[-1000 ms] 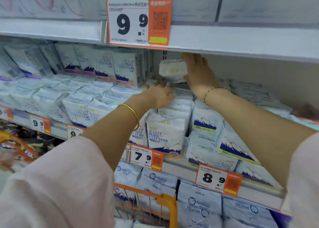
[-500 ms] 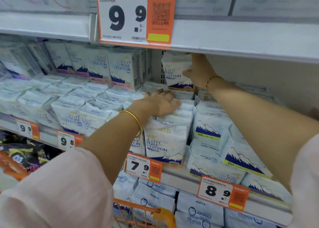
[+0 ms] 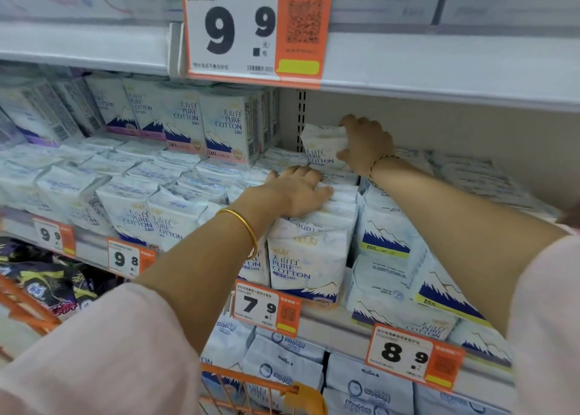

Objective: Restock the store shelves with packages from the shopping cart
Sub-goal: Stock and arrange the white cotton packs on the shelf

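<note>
A white "PURE COTTON" package (image 3: 321,146) with a blue mountain print stands upright at the back of the middle shelf, on top of a row of like packages. My right hand (image 3: 365,144) grips its right side and top. My left hand (image 3: 298,191) lies flat, palm down, on the tops of the front packages (image 3: 309,257) of the same row, holding nothing. The shelf's front edge (image 3: 332,323) carries price tags. The orange shopping cart (image 3: 292,392) shows at the bottom, its rim below my left arm.
More white packages fill the shelf to the left (image 3: 131,194) and right (image 3: 408,257). A large 9.9 price sign (image 3: 251,28) hangs from the upper shelf (image 3: 439,66), low over my hands. Behind my right hand there is a gap against the back wall (image 3: 455,128). Dark packages (image 3: 50,279) lie at lower left.
My right hand turned the package from flat to upright and lowered it onto the back of the row. My left hand slid slightly right along the package tops.
</note>
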